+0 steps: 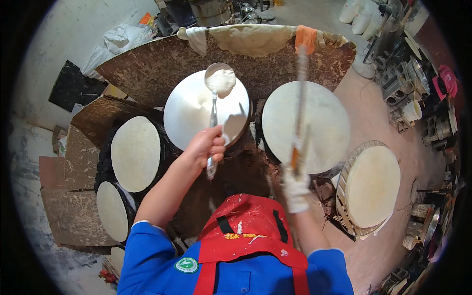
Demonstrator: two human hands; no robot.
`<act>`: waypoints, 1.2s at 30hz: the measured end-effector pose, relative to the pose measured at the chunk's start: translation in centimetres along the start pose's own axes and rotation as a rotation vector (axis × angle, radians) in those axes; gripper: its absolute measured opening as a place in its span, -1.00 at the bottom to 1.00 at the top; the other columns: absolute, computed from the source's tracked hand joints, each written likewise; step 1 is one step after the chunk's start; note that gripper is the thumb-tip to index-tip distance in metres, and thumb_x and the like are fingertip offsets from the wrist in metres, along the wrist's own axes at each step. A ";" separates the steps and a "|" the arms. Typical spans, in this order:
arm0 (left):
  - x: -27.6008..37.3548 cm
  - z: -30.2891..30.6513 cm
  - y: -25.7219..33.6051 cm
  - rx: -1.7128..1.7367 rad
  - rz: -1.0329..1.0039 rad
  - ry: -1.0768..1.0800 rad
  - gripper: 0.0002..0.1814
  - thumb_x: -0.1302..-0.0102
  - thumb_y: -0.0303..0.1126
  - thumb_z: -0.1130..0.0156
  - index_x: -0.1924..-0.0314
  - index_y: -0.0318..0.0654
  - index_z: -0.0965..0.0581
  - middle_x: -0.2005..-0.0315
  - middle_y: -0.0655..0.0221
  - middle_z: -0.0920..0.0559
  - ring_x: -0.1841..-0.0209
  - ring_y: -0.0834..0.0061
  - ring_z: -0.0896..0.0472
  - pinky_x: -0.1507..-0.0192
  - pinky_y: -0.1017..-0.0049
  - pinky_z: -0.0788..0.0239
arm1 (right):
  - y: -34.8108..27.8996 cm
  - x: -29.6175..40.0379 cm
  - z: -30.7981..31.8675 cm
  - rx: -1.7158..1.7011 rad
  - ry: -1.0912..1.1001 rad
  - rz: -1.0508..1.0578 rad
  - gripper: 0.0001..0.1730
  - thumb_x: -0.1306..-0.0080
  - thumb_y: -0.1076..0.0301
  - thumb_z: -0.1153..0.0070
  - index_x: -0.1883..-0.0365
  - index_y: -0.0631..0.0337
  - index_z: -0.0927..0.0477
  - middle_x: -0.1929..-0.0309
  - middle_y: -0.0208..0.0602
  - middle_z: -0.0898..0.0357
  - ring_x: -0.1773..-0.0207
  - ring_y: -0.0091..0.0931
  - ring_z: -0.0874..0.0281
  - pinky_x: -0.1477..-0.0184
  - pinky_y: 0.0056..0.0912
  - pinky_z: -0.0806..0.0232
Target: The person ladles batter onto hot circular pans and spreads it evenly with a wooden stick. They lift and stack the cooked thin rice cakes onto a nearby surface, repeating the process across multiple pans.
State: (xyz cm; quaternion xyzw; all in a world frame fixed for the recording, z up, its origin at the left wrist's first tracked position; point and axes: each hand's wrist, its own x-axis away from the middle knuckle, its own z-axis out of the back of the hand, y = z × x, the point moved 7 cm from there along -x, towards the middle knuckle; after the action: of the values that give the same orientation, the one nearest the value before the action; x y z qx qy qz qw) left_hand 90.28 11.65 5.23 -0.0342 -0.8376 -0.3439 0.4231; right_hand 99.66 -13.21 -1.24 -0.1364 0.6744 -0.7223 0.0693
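My bare left hand [209, 147] grips the handle of a metal ladle [213, 110]. Pale batter [220, 80] fills the ladle's bowl, held above a round griddle [191, 110] with a whitish surface. A gloved right hand [296, 188], mine, holds a long thin tool with an orange-brown handle [295, 156]; motion blurs it, so its kind is unclear. The tool extends over a second round griddle [328, 121], coated with a thin pale sheet. The ladle's shadow falls on the first griddle's right side.
Two more pale-covered griddles [135, 154] [112, 211] stand at the left. On the right, a stack of round flatbreads [374, 186] rests on a woven basket [343, 199]. A curved brown board [254, 70] edges the far side, with an orange cloth [305, 37] over it.
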 end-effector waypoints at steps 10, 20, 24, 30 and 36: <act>-12.8 14.2 0.7 -1.097 -0.721 0.633 -0.75 -0.23 -0.25 -0.11 0.31 -0.33 -0.47 0.59 0.12 -0.54 0.53 0.20 -0.51 0.43 0.23 -0.36 | 13.1 1.9 -18.6 -0.186 -0.058 -0.316 -0.55 -0.35 0.38 0.02 -0.22 0.17 -0.39 0.42 -0.62 -0.45 0.55 -0.77 -0.24 0.53 -0.73 -0.15; -1.0 18.0 17.1 -0.957 -1.179 0.797 -0.80 -0.27 -0.35 -0.14 0.42 -0.28 -0.37 0.67 0.22 -0.45 0.62 0.24 -0.46 0.51 0.24 -0.27 | 8.4 -2.7 -28.5 -0.162 0.075 -0.475 -0.57 -0.30 0.23 -0.01 -0.14 0.07 -0.50 0.66 -0.60 -0.27 0.75 -0.66 -0.08 0.72 -0.52 -0.01; -1.6 15.8 14.1 -0.205 -0.497 0.159 -0.78 -0.38 -0.28 -0.07 0.39 -0.05 -0.26 0.74 0.64 -0.15 0.79 0.77 -0.06 0.78 0.64 0.02 | 7.9 -2.3 -28.1 -0.060 0.089 -0.329 -0.54 -0.29 0.28 -0.04 -0.17 0.13 -0.47 0.56 -0.54 -0.40 0.69 -0.65 -0.16 0.63 -0.54 -0.10; 0.1 18.6 9.9 0.134 -0.265 -0.215 -0.75 -0.45 -0.20 0.06 0.42 -0.02 -0.28 0.73 0.67 -0.14 0.80 0.82 -0.05 0.82 0.70 0.03 | 8.5 4.1 -24.8 -0.165 0.141 -0.295 -0.49 -0.28 0.48 0.00 -0.22 0.38 -0.34 -0.12 -0.10 -0.47 -0.11 -0.41 -0.45 -0.15 -0.40 -0.27; -1.0 22.2 9.7 -0.668 -0.704 0.207 -0.74 -0.37 -0.24 -0.07 0.44 -0.17 -0.34 0.72 0.38 -0.34 0.73 0.45 -0.30 0.65 0.41 -0.18 | 6.8 0.4 -32.1 -0.032 0.011 -0.517 -0.53 -0.28 0.26 -0.05 -0.15 0.23 -0.46 0.11 -0.17 -0.60 0.13 -0.43 -0.52 0.02 -0.41 -0.34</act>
State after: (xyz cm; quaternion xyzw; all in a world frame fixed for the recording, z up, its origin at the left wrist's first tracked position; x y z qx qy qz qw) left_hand 79.06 32.71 0.76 0.1515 -0.5958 -0.7172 0.3281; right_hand 89.40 16.78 -9.69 -0.3015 0.6288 -0.7060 -0.1232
